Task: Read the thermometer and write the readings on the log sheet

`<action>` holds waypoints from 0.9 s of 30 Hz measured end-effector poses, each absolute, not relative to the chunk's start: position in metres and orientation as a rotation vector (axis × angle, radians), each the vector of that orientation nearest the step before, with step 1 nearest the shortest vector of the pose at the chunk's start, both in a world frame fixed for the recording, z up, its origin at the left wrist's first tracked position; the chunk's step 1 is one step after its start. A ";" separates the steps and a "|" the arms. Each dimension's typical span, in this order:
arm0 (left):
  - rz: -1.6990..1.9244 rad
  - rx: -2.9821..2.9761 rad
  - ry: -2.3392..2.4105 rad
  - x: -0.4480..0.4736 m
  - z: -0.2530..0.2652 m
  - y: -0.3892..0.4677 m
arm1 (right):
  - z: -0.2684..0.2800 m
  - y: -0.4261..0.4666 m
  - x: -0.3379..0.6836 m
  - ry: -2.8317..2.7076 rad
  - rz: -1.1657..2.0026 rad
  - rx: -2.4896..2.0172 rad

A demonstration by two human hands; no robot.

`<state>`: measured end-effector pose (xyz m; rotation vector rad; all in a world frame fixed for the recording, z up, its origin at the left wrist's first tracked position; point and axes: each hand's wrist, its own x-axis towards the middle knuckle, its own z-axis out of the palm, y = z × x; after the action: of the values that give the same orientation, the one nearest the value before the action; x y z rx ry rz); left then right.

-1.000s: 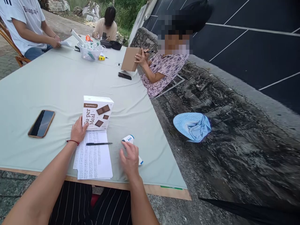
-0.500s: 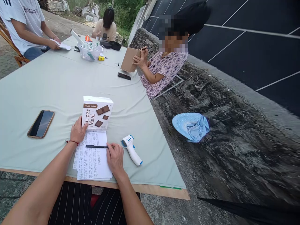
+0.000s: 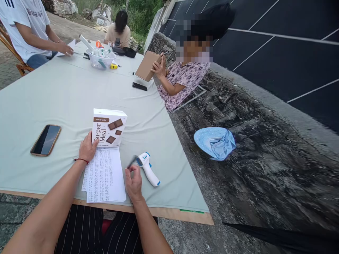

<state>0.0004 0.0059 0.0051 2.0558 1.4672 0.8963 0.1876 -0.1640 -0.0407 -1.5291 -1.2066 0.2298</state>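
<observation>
My left hand [image 3: 88, 146] grips the lower left side of a white box [image 3: 109, 127] printed with brown chocolate pieces, thumb on its front. The box stands at the top end of a few sheets of paper [image 3: 106, 176] covered in rows of small handwriting. Just right of the sheets, my right hand [image 3: 134, 181] is closed on a black pen [image 3: 131, 161], which is blurred and points up toward the thermometer. A white and blue infrared thermometer [image 3: 148, 169] lies beside that hand, on its right.
A phone [image 3: 46, 140] lies left on the pale tablecloth [image 3: 66, 95]. Farther off are a clear basket [image 3: 102, 63] of bottles, a yellow tape measure [image 3: 113, 66] and a black phone [image 3: 140, 86]. One person holds a cardboard box [image 3: 148, 66]; two others sit beyond. A blue hat [image 3: 215, 143] is off the table.
My right hand has shifted right, off the paper's edge, and the pen has swung from lying across the sheets to pointing up. My left hand and the box stay put.
</observation>
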 end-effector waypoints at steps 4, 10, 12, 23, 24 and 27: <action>0.889 2.047 1.467 0.001 0.007 0.005 | -0.043 -0.167 0.181 -0.883 0.516 -1.407; 0.895 2.051 1.474 0.001 0.004 0.005 | -0.033 -0.176 0.176 -0.851 0.652 -1.389; 0.898 2.052 1.480 0.001 0.003 0.006 | -0.031 -0.179 0.178 -0.920 0.650 -1.407; 0.892 2.076 1.438 0.004 0.007 0.005 | -0.027 -0.194 0.170 -0.865 0.655 -1.474; 0.893 2.073 1.429 0.005 0.007 0.005 | -0.025 -0.198 0.168 -0.867 0.634 -1.481; 0.882 2.069 1.418 0.007 0.005 0.006 | -0.018 -0.209 0.161 -0.957 0.589 -1.526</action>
<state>0.0069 0.0056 0.0050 2.0688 1.4183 0.8819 0.1607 -0.2094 -0.0183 -1.5259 -0.9571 0.5891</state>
